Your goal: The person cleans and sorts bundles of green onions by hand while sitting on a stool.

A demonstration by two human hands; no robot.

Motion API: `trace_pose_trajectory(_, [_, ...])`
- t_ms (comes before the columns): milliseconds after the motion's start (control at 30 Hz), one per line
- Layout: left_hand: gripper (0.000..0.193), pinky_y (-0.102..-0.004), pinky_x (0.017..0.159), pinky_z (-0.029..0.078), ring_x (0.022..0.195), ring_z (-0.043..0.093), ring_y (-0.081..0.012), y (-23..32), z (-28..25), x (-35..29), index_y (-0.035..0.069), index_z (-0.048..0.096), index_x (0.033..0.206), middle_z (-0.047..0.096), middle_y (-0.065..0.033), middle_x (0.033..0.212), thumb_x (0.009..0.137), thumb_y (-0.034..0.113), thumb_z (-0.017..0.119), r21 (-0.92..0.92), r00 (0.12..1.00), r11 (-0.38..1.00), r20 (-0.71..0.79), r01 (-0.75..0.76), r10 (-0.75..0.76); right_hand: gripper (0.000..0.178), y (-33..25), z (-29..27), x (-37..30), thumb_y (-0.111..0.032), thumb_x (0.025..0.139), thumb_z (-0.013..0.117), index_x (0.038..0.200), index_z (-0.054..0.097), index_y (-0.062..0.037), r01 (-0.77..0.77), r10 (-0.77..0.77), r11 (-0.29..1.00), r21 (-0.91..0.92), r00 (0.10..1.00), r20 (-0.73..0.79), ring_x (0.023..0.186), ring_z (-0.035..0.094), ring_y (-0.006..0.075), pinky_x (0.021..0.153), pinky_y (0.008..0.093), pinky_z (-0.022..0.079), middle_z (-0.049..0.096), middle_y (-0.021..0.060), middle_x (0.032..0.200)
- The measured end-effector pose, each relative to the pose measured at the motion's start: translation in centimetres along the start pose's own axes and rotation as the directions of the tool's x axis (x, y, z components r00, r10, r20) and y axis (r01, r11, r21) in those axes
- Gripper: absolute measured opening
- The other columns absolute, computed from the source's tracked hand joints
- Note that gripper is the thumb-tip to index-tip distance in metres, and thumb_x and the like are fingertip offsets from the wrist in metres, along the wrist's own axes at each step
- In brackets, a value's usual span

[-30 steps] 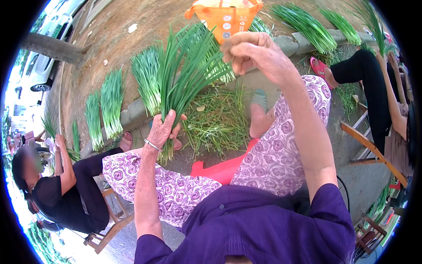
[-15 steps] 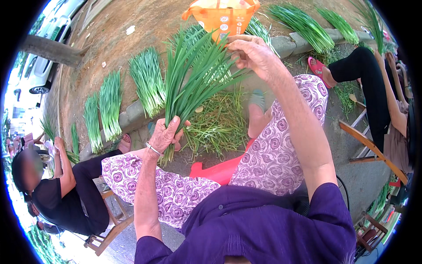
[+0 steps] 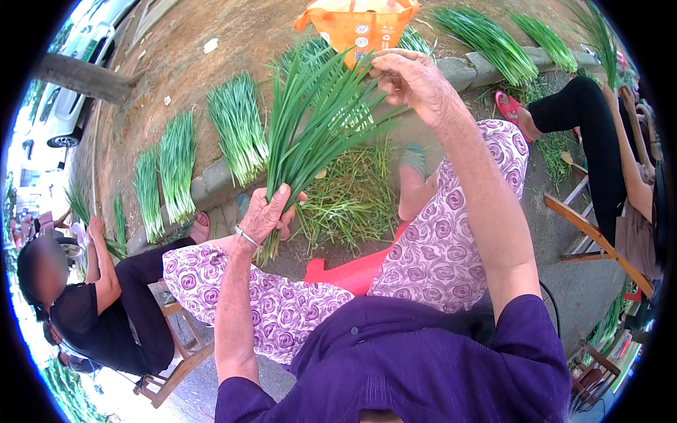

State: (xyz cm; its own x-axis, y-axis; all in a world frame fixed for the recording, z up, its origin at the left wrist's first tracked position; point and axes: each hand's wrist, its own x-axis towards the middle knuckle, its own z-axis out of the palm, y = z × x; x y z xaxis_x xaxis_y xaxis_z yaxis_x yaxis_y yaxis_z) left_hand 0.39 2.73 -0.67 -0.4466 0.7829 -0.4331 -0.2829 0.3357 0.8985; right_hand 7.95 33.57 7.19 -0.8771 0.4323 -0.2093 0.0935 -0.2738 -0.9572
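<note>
Left hand (image 3: pixel 266 215) grips a fanned bunch of chives (image 3: pixel 300 141) by its lower stalks, while the right hand (image 3: pixel 417 84), fingers curled narrow, sits at the leaf tips (whether it pinches a blade, one cannot tell). Loose green scraps (image 3: pixel 349 204) lie heaped just right of the left hand; an orange bag (image 3: pixel 361 27) stands beyond the right.
</note>
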Motion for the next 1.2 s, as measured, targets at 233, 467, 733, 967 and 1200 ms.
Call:
trace_pose_trajectory(233, [0.054, -0.0222, 0.035, 0.036, 0.037, 0.039, -0.0051, -0.1, 0.0, 0.1, -0.001, 0.063, 0.093, 0.041, 0.0037, 0.049, 0.091, 0.051, 0.05, -0.008, 1.0, 1.0, 0.004, 0.014, -0.014, 0.016, -0.1, -0.2, 0.0, -0.018, 0.084, 0.062, 0.087, 0.068, -0.0033, 0.098, -0.106, 0.977, -0.19, 0.994, -0.03, 0.054, 0.048, 0.0047, 0.047, 0.021, 0.039, 0.061, 0.0003, 0.072])
trace_pose_trajectory(467, [0.054, -0.023, 0.035, 0.035, 0.036, 0.04, -0.0067, -0.7, -0.4, 0.4, -0.001, 0.064, 0.095, 0.041, 0.0031, 0.049, 0.091, 0.051, 0.05, 0.024, 1.0, 1.0, 0.016, 0.006, -0.006, 0.022, -0.1, -0.6, 0.1, -0.019, 0.079, 0.059, 0.085, 0.069, -0.0006, 0.305, -0.393, 0.699, -0.647, 0.92, 0.009, 0.058, 0.057, 0.0121, 0.055, 0.0287, 0.047, 0.064, 0.0035, 0.068])
trace_pose_trajectory(733, [0.059, -0.0236, 0.038, 0.035, 0.039, 0.038, -0.0064, -0.3, -0.3, 0.1, -0.001, 0.061, 0.094, 0.04, 0.0029, 0.049, 0.093, 0.054, 0.042, -0.013, 0.999, 0.999, -0.009, 0.046, -0.046, 0.025, -0.4, -1.2, 1.0, -0.022, 0.08, 0.059, 0.09, 0.069, -0.0017, 0.364, -0.647, 0.398, -0.842, 0.762, 0.023, 0.057, 0.058, 0.0137, 0.059, 0.0293, 0.048, 0.065, 0.0052, 0.066])
trace_pose_trajectory(967, [0.066, -0.0284, 0.051, 0.04, 0.046, 0.037, -0.0099, -0.5, -2.0, 1.8, 0.002, 0.054, 0.103, 0.039, 0.0015, 0.056, 0.093, 0.06, 0.026, -0.551, 0.988, 0.821, -0.038, -0.147, 0.152, 0.026, 0.5, 2.0, -0.9, -0.021, 0.085, 0.057, 0.087, 0.067, 0.0021, 0.253, -0.245, 0.682, -0.686, 0.963, 0.111, 0.053, 0.054, 0.0087, 0.052, 0.0263, 0.045, 0.06, 0.0039, 0.062])
trace_pose_trajectory(1200, [0.068, -0.0362, 0.063, 0.045, 0.055, 0.043, -0.0149, 0.3, -3.7, 2.5, 0.004, 0.05, 0.111, 0.046, -0.0029, 0.067, 0.092, 0.063, 0.023, -0.777, 0.958, 0.579, -0.104, -0.247, 0.269, 0.025, 4.0, 6.6, -2.9, -0.019, 0.089, 0.051, 0.093, 0.065, 0.0016, 0.184, 0.076, 0.76, -0.623, 0.927, 0.366, 0.059, 0.061, 0.0099, 0.052, 0.0252, 0.048, 0.066, 0.0065, 0.073])
